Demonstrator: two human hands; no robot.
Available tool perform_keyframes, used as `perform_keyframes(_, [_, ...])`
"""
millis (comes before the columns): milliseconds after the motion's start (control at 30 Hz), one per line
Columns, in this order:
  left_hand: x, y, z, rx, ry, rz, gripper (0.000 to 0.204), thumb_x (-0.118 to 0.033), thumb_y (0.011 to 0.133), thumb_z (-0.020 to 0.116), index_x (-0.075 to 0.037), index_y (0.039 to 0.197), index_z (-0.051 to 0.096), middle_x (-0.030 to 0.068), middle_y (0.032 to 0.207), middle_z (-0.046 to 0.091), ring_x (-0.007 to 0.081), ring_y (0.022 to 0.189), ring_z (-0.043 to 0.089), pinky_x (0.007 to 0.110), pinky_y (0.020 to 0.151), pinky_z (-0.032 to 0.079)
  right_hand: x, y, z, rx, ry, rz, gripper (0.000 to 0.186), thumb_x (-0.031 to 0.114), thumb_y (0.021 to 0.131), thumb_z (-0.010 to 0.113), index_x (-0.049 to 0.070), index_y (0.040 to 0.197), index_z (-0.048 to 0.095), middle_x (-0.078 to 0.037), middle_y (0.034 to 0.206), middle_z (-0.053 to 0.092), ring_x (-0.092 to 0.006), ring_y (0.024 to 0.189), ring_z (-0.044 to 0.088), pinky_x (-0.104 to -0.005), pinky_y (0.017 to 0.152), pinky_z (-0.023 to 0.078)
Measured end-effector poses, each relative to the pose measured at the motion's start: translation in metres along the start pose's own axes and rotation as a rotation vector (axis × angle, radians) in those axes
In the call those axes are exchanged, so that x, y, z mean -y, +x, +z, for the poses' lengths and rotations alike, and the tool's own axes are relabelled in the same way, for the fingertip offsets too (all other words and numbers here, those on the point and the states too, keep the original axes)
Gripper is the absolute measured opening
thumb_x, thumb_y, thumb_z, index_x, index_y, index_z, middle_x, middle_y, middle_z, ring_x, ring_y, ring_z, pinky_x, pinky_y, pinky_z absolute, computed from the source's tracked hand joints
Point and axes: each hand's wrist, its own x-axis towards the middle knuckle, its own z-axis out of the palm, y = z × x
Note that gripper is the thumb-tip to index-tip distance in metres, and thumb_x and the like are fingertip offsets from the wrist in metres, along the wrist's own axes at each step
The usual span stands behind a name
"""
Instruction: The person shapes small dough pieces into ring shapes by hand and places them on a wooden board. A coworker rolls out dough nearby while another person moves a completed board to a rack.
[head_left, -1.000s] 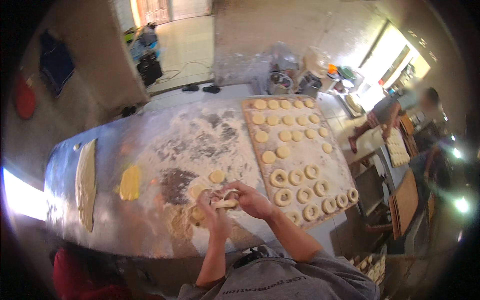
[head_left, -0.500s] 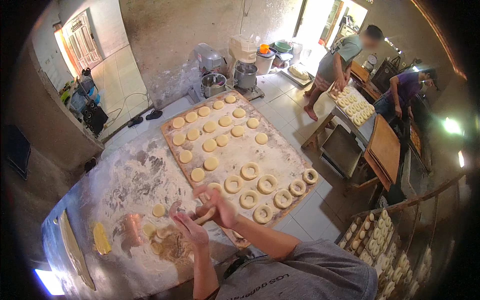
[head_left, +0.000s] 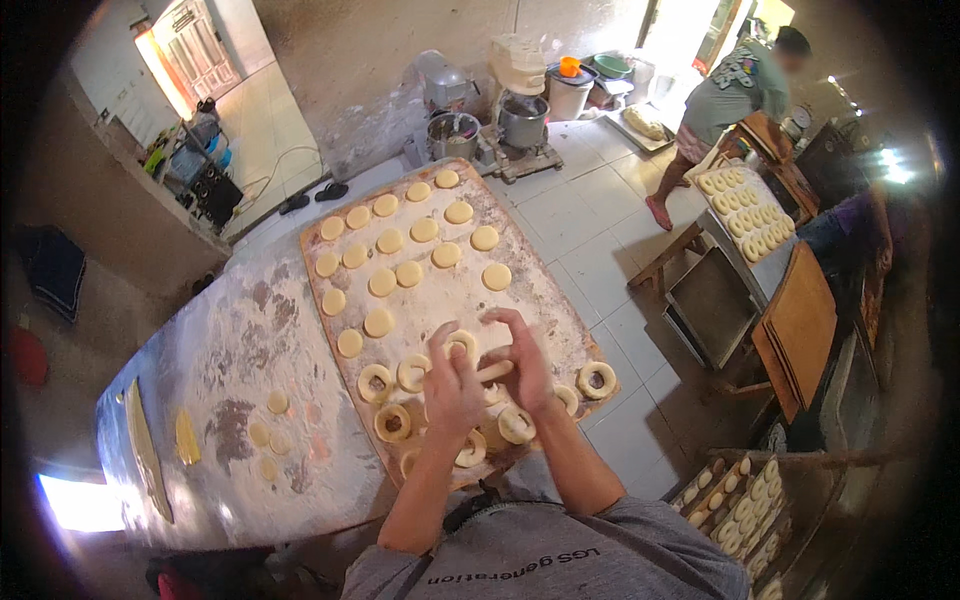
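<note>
Both my hands are raised over the floured wooden board (head_left: 440, 300), near its closer end. A pale dough ring (head_left: 494, 371), seen edge-on, sits against the fingers of my right hand (head_left: 525, 365), which curl around it. Beside it, my left hand (head_left: 455, 390) is upright with fingers apart; whether it touches the dough I cannot tell. Several shaped rings lie under and around the hands, including one ring (head_left: 375, 383) to the left and another ring (head_left: 596, 380) at the right edge. Flat round dough discs (head_left: 390, 240) fill the board's far half.
On the floured table (head_left: 250, 340) at left lie a few dough discs (head_left: 278, 402), a yellow scraper-like piece (head_left: 187, 437) and a long dough strip (head_left: 147, 455). Mixers (head_left: 523, 115) stand behind. A co-worker (head_left: 735, 95) bends near a tray of rings (head_left: 745, 215); a rack (head_left: 735, 505) holds more dough.
My hands have moved from the board's left edge to over its rings, with the dough between them. The view has shifted. The standing co-worker has turned away and bent over.
</note>
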Motion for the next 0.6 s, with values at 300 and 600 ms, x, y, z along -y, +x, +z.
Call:
perform_keyframes(300, [-0.042,0.012,0.056,0.302,-0.022,-0.224,0.044,-0.036,0.103,0.035,-0.009,0.137,0.032,0.0236,0.078,0.065,0.0441,0.07,0.064,0.051,0.062,0.047,0.028,-0.001,-0.07,0.075,-0.496,-0.158,0.079,0.059,0.096,0.04,0.01,0.152,0.014,0.0,0.054,0.047,-0.0109,0.048,0.042,-0.0239,0.047,0.036])
perform_keyframes(600, [-0.033,0.019,0.093,0.227,0.106,-0.084,0.055,-0.043,0.101,0.035,-0.007,0.141,0.024,0.0353,0.095,0.059,0.0526,0.084,0.06,0.056,0.075,0.046,0.049,0.01,-0.093,-0.127,-0.738,0.059,0.081,0.056,0.096,0.041,0.002,0.151,0.015,-0.024,0.122,0.056,-0.0242,0.085,0.063,-0.0347,0.079,0.05])
